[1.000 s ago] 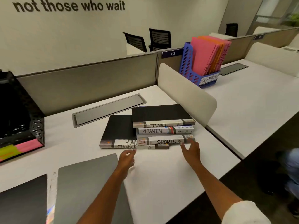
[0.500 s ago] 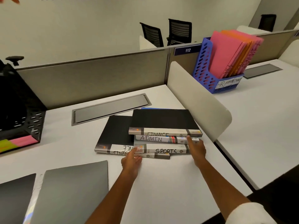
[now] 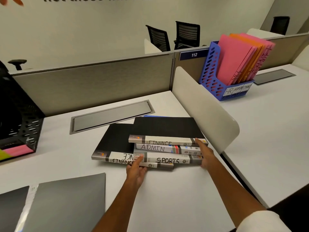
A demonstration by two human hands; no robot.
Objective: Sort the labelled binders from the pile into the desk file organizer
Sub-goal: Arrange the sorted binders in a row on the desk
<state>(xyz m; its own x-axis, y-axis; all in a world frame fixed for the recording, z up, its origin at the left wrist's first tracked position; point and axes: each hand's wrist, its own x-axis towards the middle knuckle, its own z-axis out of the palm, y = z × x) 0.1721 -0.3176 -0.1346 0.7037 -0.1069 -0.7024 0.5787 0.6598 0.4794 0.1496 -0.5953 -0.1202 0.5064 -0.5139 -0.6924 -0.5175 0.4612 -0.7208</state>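
Binders (image 3: 167,148) sit piled mid-desk, spines w/ labels facing you. Your left hand (image 3: 135,171) touches the front spines, fingers straight; right hand (image 3: 206,156) braces the pile's right end, fingers loosely extended, prob. to square it before lifting.

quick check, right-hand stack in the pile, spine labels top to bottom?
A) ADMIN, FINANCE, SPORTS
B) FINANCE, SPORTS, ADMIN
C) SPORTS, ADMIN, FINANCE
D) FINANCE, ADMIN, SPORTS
D: the FINANCE binder lies on top, the ADMIN binder is under it, and the SPORTS binder is below that, with the right hand at the stack's right end.
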